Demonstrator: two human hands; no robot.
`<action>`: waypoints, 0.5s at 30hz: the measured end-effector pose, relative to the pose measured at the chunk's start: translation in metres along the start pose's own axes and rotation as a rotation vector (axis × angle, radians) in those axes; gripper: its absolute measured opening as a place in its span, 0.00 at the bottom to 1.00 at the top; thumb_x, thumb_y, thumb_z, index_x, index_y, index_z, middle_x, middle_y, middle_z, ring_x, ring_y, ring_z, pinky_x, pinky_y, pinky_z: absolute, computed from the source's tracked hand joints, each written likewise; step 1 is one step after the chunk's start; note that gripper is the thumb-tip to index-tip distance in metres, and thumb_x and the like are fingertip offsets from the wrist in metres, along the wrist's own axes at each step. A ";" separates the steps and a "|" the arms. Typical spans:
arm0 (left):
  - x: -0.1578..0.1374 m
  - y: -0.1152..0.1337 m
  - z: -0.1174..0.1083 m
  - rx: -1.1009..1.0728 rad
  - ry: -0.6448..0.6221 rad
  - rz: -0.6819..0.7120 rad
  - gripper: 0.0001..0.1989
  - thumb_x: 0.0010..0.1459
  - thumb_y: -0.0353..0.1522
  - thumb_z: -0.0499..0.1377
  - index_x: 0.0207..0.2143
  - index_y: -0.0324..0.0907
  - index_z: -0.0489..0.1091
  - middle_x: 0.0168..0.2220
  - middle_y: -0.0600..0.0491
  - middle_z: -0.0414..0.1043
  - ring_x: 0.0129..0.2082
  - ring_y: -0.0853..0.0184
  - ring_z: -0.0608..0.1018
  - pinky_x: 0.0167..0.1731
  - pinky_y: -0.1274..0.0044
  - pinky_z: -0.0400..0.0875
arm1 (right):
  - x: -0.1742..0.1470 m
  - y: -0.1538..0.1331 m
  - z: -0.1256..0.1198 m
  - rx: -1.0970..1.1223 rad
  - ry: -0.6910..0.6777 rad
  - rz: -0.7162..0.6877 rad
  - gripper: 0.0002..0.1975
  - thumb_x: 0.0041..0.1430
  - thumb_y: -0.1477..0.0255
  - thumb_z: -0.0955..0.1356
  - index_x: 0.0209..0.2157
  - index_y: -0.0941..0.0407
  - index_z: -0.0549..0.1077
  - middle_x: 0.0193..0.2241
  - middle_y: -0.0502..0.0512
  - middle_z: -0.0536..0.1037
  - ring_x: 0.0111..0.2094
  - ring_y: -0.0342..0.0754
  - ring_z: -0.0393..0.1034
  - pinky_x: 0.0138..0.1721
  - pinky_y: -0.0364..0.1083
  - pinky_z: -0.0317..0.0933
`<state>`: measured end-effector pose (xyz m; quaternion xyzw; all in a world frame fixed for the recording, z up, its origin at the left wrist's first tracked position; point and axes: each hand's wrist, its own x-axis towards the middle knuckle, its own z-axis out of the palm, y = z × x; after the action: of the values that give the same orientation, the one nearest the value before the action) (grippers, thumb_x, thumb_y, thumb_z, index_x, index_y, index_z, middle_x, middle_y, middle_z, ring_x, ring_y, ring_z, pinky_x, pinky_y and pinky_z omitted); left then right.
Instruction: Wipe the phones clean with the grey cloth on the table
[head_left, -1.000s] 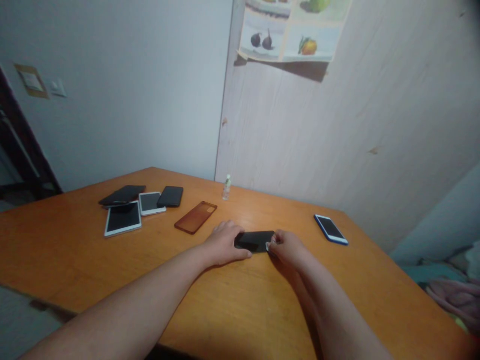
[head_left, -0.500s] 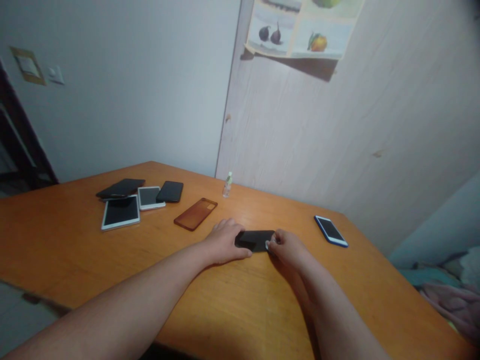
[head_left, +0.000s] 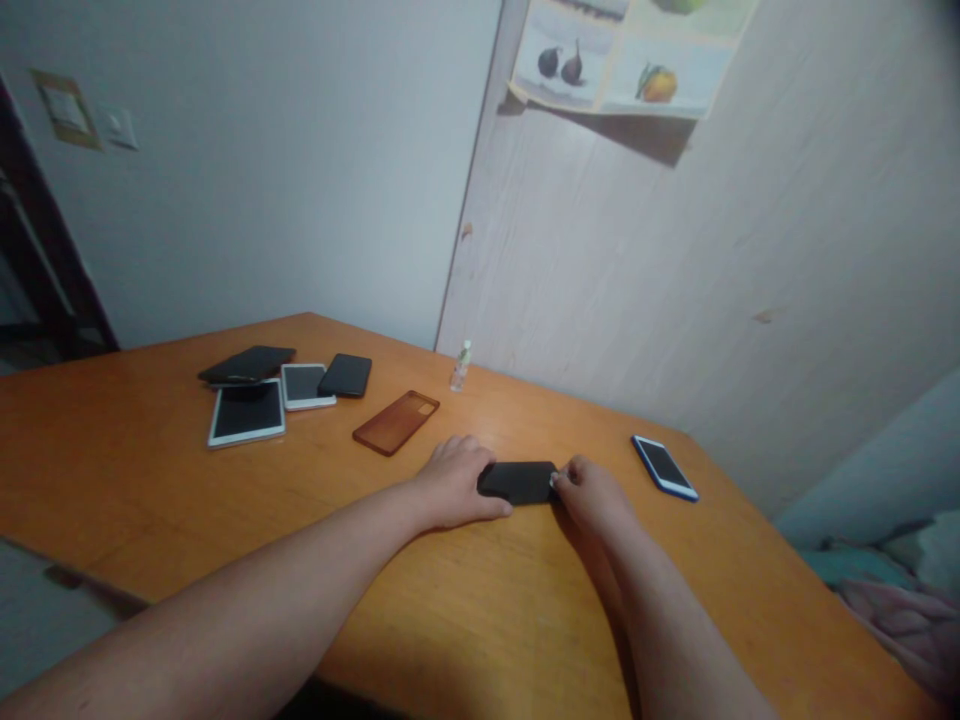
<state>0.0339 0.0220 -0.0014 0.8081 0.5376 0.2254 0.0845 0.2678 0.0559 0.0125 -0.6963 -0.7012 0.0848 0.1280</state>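
Observation:
A black smartphone (head_left: 519, 482) lies flat on the table in front of me. My left hand (head_left: 456, 484) grips its left end, thumb along the near edge and fingers along the far edge. At the phone's right end, the fingers of my right hand (head_left: 589, 490) are pinched around a small white piece (head_left: 554, 480), perhaps a wipe, pressed on the screen. Most of that piece is hidden by the fingers. Just beyond my left hand rests a brown translucent phone case (head_left: 396, 423).
Behind the case stands a small clear spray bottle (head_left: 461, 367). At the left lie a white tablet (head_left: 247, 412), a smaller white device (head_left: 306, 386), a black phone (head_left: 346, 375) and a dark folder-like case (head_left: 249, 365). A blue-edged phone (head_left: 664, 467) is at the right on the wooden table (head_left: 465, 620).
My right hand has slid with the white piece a little rightward along the phone, to its right end. My left hand keeps its hold. The whole view has shifted slightly.

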 end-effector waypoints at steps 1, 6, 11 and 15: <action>0.000 0.001 0.000 0.003 -0.002 -0.001 0.29 0.47 0.56 0.63 0.45 0.47 0.73 0.44 0.48 0.68 0.47 0.52 0.71 0.46 0.65 0.67 | 0.000 0.001 -0.001 -0.007 0.018 0.031 0.09 0.61 0.64 0.65 0.31 0.54 0.70 0.31 0.57 0.77 0.33 0.49 0.69 0.30 0.44 0.50; -0.001 0.003 -0.001 0.002 -0.005 -0.011 0.29 0.46 0.55 0.64 0.44 0.47 0.73 0.43 0.48 0.68 0.46 0.52 0.70 0.45 0.65 0.67 | -0.007 -0.014 0.004 0.041 -0.055 -0.127 0.07 0.61 0.65 0.66 0.31 0.53 0.69 0.30 0.54 0.77 0.32 0.47 0.69 0.31 0.43 0.51; -0.001 0.004 -0.001 -0.004 0.001 0.004 0.28 0.47 0.55 0.64 0.43 0.46 0.73 0.43 0.48 0.68 0.46 0.53 0.71 0.45 0.66 0.67 | -0.004 -0.010 0.000 0.011 -0.016 -0.041 0.09 0.61 0.63 0.66 0.32 0.53 0.70 0.30 0.54 0.77 0.31 0.47 0.68 0.29 0.43 0.50; -0.001 0.007 -0.003 -0.015 -0.010 0.003 0.29 0.46 0.56 0.64 0.42 0.46 0.73 0.42 0.48 0.68 0.46 0.52 0.70 0.45 0.65 0.67 | -0.002 -0.005 0.000 -0.013 0.040 0.017 0.10 0.62 0.63 0.65 0.31 0.54 0.70 0.30 0.56 0.77 0.32 0.48 0.68 0.29 0.44 0.50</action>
<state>0.0377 0.0178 0.0037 0.8094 0.5342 0.2254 0.0931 0.2630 0.0537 0.0133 -0.7046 -0.6931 0.0672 0.1368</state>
